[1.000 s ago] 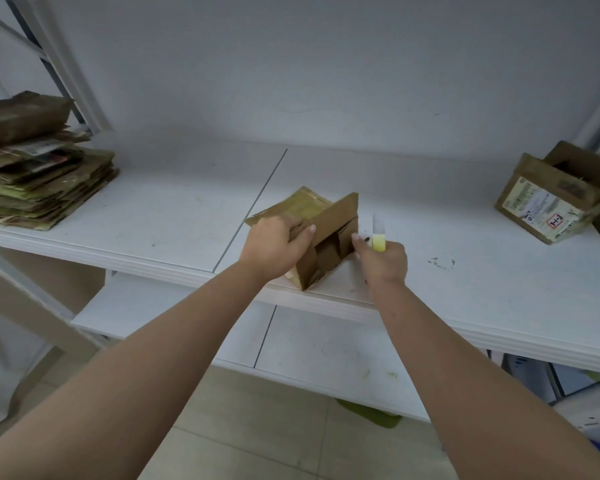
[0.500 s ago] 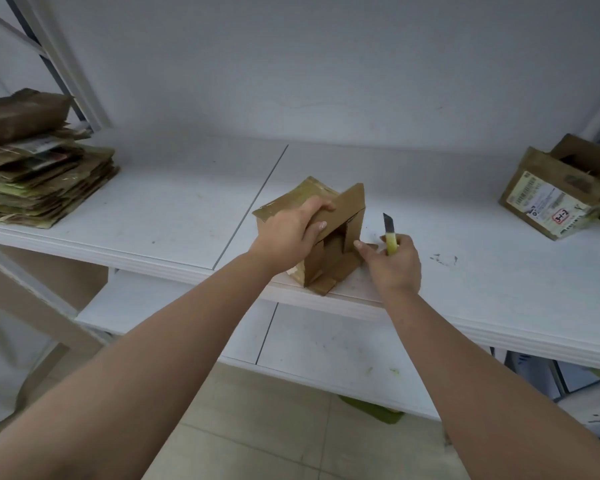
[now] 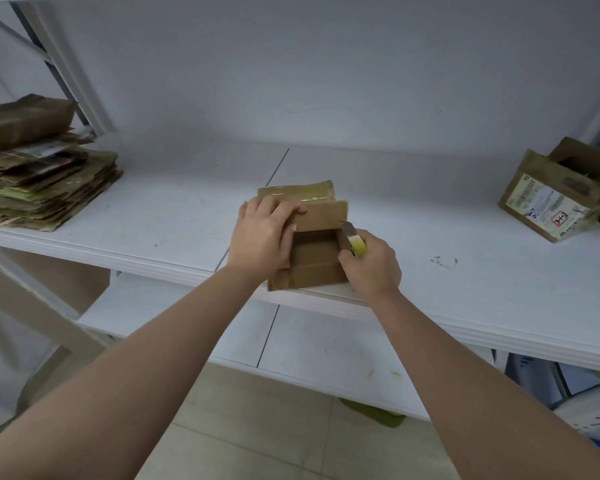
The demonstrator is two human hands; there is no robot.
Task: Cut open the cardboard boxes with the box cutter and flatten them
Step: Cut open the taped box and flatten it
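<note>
Small opened box (image 3: 314, 258) at counter (image 3: 174, 216) front edge, between both hands: left hand (image 3: 262, 237) gripping its left wall and flap, right hand (image 3: 371, 263) clamped on box cutter (image 3: 354, 239), blade at right wall.

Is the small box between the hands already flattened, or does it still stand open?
Still standing open. The small cardboard box shows a hollow interior with upright walls; the left hand holds one flap.

A plain white wall (image 3: 326, 71) stands behind a white shelf (image 3: 174, 216) (two boards meeting at a thin seam). A lower white shelf (image 3: 326, 355) juts out beneath. Pale beige floor tiles (image 3: 257, 427) lie below, and slanted metal frame bars (image 3: 63, 64) rise at left.
</note>
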